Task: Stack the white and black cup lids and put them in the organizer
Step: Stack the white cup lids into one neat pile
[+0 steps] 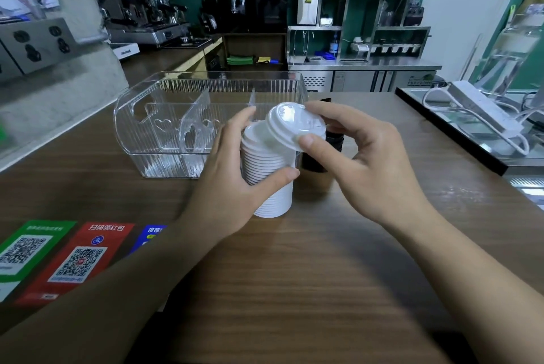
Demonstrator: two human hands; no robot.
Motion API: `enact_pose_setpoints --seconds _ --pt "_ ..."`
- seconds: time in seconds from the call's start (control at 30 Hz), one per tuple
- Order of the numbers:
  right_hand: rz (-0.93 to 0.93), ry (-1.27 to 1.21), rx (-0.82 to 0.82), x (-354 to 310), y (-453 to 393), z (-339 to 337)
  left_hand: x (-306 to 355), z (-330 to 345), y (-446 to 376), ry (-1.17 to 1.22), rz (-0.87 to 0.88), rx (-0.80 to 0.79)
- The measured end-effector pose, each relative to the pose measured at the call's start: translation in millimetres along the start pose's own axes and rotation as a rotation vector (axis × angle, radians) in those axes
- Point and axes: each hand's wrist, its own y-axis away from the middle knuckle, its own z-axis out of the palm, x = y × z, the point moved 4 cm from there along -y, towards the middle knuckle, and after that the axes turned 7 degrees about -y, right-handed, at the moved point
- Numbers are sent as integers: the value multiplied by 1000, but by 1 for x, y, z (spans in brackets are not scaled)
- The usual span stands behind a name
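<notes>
Both forearms reach in from the near edge over the brown wood-grain counter (294, 275). Left hand (232, 184) wraps the tall stack of white plastic cup lids (272, 184), thumb across the front, fingers behind. Stack stands on the counter, long axis near upright, leaning slightly.

Right hand (362, 157) pinches a single white plastic cup lid (293, 125) by its rim, thumb on the near edge, fingers over the far edge. Lid is tilted, domed top facing up and toward the camera, its low edge just at the stack's top. It is not yet seated flat.

Judgement: next move is to level this lid and press it down along the stack's axis; right hand does the placing, left steadies.

Black cup lids (322, 154) sit just behind the right hand, mostly hidden. Clear ribbed plastic organizer with dividers (164, 128) stands behind the stack to the left, no lids visible in it.
</notes>
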Motion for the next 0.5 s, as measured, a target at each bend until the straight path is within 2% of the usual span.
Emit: enact_pose_setpoints --seconds 0.1,0.3,0.5 --pt "34 24 -12 1 1 3 -1 4 0 30 -41 -23" --pt "-17 98 -68 -1 0 8 4 18 6 230 -19 -189" --pt "9 51 -160 0 -1 8 -1 20 4 324 -39 -227"
